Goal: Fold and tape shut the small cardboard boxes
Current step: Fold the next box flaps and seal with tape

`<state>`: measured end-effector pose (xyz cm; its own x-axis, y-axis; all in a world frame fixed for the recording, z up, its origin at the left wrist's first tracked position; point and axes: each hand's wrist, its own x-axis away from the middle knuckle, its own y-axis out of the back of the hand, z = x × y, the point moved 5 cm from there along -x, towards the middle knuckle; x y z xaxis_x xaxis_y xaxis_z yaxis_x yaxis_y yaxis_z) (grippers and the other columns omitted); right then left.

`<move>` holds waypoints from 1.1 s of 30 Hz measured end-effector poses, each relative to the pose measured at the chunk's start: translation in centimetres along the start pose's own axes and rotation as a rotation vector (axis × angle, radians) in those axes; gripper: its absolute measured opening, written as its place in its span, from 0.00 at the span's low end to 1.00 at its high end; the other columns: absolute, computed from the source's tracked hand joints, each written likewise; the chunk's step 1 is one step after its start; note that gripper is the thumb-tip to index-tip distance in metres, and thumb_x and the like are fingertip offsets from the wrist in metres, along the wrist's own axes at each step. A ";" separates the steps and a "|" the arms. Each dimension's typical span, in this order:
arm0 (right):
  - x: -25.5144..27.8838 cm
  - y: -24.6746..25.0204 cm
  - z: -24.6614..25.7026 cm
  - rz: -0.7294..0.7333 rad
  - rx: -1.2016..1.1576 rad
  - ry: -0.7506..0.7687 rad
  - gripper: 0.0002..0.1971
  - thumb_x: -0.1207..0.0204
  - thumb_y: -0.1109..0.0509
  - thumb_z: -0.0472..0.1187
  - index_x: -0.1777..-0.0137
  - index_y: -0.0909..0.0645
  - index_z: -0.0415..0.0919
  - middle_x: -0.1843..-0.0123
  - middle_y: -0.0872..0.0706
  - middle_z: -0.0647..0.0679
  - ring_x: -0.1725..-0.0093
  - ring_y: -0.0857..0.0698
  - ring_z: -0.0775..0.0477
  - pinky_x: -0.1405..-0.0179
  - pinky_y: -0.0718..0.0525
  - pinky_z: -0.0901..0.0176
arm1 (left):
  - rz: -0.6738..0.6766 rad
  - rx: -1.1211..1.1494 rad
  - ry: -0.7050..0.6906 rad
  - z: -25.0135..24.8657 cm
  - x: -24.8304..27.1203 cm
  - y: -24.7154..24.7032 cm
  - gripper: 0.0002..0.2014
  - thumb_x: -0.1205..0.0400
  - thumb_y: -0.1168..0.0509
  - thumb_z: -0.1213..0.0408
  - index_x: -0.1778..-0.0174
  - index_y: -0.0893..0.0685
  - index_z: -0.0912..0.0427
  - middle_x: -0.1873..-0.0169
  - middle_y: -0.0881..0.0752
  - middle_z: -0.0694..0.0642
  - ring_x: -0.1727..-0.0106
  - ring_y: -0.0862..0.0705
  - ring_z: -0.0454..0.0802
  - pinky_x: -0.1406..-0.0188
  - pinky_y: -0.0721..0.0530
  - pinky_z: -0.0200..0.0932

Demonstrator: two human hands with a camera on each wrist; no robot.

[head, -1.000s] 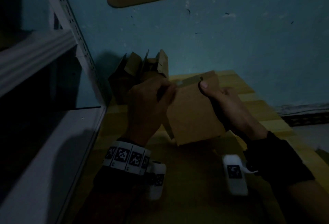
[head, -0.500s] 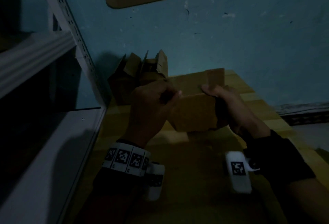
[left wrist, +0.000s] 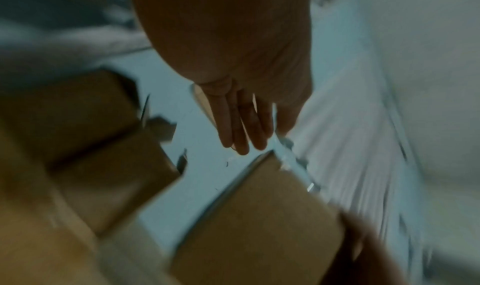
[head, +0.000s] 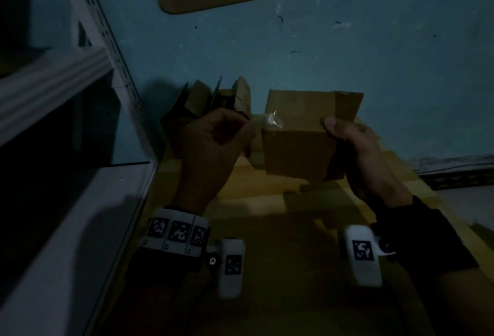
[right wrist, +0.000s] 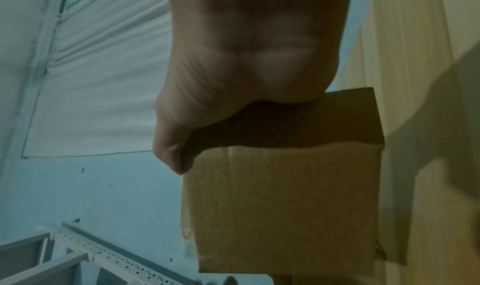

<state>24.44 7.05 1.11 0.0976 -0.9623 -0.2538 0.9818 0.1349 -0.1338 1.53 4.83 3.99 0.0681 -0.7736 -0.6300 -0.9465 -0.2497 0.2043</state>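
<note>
The right hand (head: 355, 148) grips the box (head: 299, 143). The left hand (head: 213, 143) beside it pinches a tape (head: 263, 119) strip stuck to its corner

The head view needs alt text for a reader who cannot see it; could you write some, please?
A right hand holds a small cardboard box above a wooden table, while the left hand pinches clear tape stuck at its corner. Open boxes stand behind.

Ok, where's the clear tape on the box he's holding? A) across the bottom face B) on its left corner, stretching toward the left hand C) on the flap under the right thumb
B: the clear tape glints on the left corner of the box, running to the left hand.
</note>
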 end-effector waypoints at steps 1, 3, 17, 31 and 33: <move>0.0 0.1 0.1 -0.011 -0.003 0.006 0.18 0.23 0.28 0.54 0.56 0.20 0.37 0.65 0.14 0.52 0.61 0.11 0.44 0.73 0.15 0.52 | 0.035 -0.027 0.003 -0.1 0.1 -0.1 0.07 0.19 0.29 0.62 0.50 0.14 0.60 0.55 0.11 0.48 0.53 0.12 0.39 0.54 0.15 0.31; 0.0 -0.1 0.3 -0.019 0.010 0.022 0.17 0.23 0.26 0.55 0.57 0.18 0.39 0.63 0.12 0.52 0.59 0.10 0.45 0.73 0.15 0.53 | 0.092 -0.037 0.035 -0.4 0.5 -0.7 0.19 0.25 0.25 0.50 0.45 0.16 0.58 0.49 0.12 0.48 0.49 0.12 0.39 0.52 0.13 0.33; 0.1 -1.6 -0.1 0.027 0.092 0.103 0.13 0.29 0.23 0.51 0.51 0.14 0.44 0.60 0.08 0.54 0.58 0.08 0.50 0.67 0.13 0.60 | -0.062 -0.133 -0.061 0.7 0.3 -1.6 0.11 0.26 0.22 0.66 0.64 0.19 0.64 0.50 0.12 0.55 0.41 0.13 0.45 0.50 0.09 0.49; 0.1 0.4 0.5 -0.009 0.032 0.077 0.30 0.26 0.30 0.55 0.56 0.21 0.20 0.67 0.20 0.39 0.70 0.18 0.37 0.78 0.25 0.61 | -0.010 0.306 0.119 -0.5 0.4 -1.4 0.07 0.16 0.34 0.70 0.57 0.25 0.66 0.55 0.13 0.73 0.57 0.09 0.60 0.69 0.10 0.44; 0.1 0.5 0.4 -0.026 0.018 0.052 0.25 0.24 0.32 0.52 0.52 0.18 0.24 0.66 0.13 0.47 0.65 0.12 0.46 0.75 0.20 0.65 | -0.007 0.293 0.115 -0.5 0.4 -1.4 0.06 0.14 0.36 0.70 0.55 0.26 0.65 0.55 0.15 0.76 0.60 0.10 0.62 0.71 0.11 0.41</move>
<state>25.00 6.96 1.38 0.0637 -0.9518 -0.3001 0.9867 0.1052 -0.1242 3.00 4.62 3.83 0.0944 -0.8372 -0.5387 -0.9954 -0.0897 -0.0350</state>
